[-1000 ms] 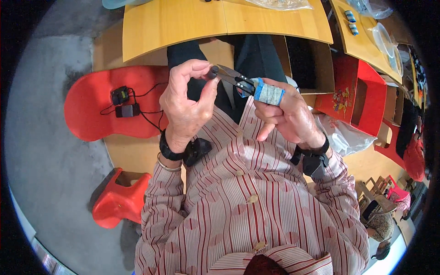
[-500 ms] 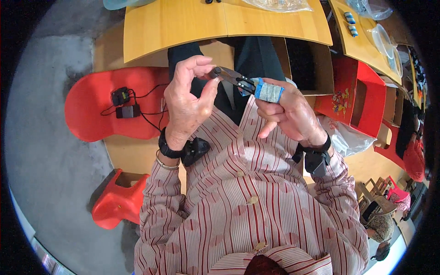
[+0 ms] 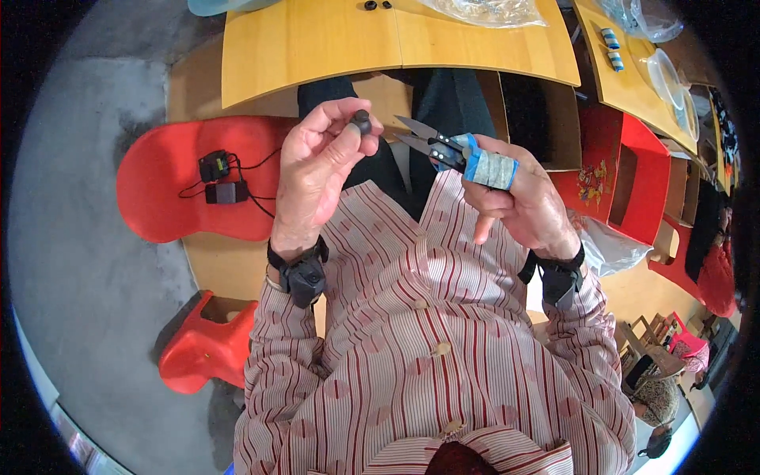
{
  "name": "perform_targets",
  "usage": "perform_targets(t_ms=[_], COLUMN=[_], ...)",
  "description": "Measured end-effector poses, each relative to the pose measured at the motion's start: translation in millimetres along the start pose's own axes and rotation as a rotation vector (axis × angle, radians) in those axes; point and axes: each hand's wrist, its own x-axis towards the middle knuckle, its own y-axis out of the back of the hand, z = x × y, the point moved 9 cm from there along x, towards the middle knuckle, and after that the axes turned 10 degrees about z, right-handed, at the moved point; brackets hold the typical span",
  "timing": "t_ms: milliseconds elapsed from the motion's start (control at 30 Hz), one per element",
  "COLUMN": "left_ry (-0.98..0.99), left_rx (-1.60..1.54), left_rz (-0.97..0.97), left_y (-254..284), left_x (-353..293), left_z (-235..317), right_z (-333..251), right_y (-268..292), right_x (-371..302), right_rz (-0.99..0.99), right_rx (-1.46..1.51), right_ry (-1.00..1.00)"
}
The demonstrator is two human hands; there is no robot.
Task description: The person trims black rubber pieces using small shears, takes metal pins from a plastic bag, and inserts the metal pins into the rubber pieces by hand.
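My left hand (image 3: 313, 170) fingertip-pinches a rounded black part (image 3: 361, 121). My right hand (image 3: 529, 202) grips pointed, metal-bladed snips (image 3: 448, 155).

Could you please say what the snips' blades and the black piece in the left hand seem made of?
Snips' blades: probably metal, given their smooth grey sheen. Black piece: likely rubber or plastic, judging by its dark, rounded, fairly matte surface.
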Motion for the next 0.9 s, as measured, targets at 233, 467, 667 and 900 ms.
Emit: perform_targets(t_ms=[233, 467, 667, 900], left_ry=[0.111, 0.194, 0.21, 0.238], left_rx=[-0.312, -0.493, -0.5, -0.498], left_rz=[-0.032, -0.068, -0.077, -0.053], left_y=[-3.5, -2.6, -5.3, -3.9], left_x=[2.7, 3.1, 1.1, 1.5], left_z=[-7.1, -15.1, -14.8, -18.5], right_z=[-3.7, -6.0, -3.6, -3.3], right_y=[-7.6, -14.1, -12.8, -12.9], right_x=[2.6, 5.6, 8.3, 6.7], right_rz=[-0.033, -0.04, 0.005, -0.023], right_rx=[0.022, 0.018, -0.036, -0.021], right_ry=[0.019, 0.023, -0.003, 0.009])
